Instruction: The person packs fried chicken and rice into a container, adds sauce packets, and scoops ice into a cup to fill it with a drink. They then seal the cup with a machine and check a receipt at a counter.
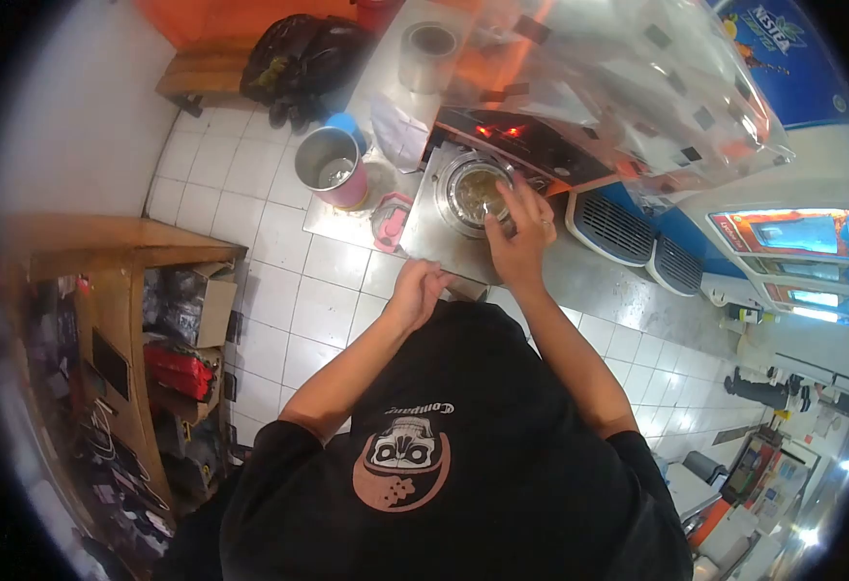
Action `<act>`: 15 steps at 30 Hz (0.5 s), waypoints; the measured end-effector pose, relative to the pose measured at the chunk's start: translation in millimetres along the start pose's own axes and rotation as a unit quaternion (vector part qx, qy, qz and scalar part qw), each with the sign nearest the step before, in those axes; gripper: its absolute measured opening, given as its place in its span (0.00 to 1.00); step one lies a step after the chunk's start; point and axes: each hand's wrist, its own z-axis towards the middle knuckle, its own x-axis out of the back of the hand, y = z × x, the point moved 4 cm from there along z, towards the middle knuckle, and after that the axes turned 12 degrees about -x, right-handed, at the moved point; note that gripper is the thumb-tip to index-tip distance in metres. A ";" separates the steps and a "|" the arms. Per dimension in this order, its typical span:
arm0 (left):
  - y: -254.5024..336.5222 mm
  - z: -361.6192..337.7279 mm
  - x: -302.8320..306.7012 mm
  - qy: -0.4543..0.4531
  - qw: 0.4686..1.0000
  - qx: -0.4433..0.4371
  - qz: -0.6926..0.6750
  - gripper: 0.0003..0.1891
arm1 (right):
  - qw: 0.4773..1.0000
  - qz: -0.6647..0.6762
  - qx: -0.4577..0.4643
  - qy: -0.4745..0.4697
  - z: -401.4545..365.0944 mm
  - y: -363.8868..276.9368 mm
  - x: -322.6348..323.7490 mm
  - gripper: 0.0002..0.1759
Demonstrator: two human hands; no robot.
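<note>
A plastic cup with a brownish drink (481, 197) sits in the round metal holder of a flat metal tray (429, 237). My right hand (521, 228) is on the cup's right side, thumb and fingers closed at its rim. At the tray's near edge is my left hand (419, 293), its fingers curled together; whether they grip anything is hidden. Behind the cup stands a machine with an orange-edged dark front (502, 136) and two red lights, partly under clear plastic sheeting (628, 87).
Left of the tray are a steel tumbler (332, 165), a pink item (390, 223) and a metal canister (429, 56). Drip trays (610, 228) of a drink dispenser stand to the right. A wooden shelf (144, 290) is at the left, a black bag (299, 63) behind.
</note>
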 end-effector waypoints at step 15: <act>34.1 -12.2 25.2 0.043 0.997 -0.048 0.035 0.29 | 0.990 -0.115 0.032 -0.071 21.7 -25.6 -10.1 0.28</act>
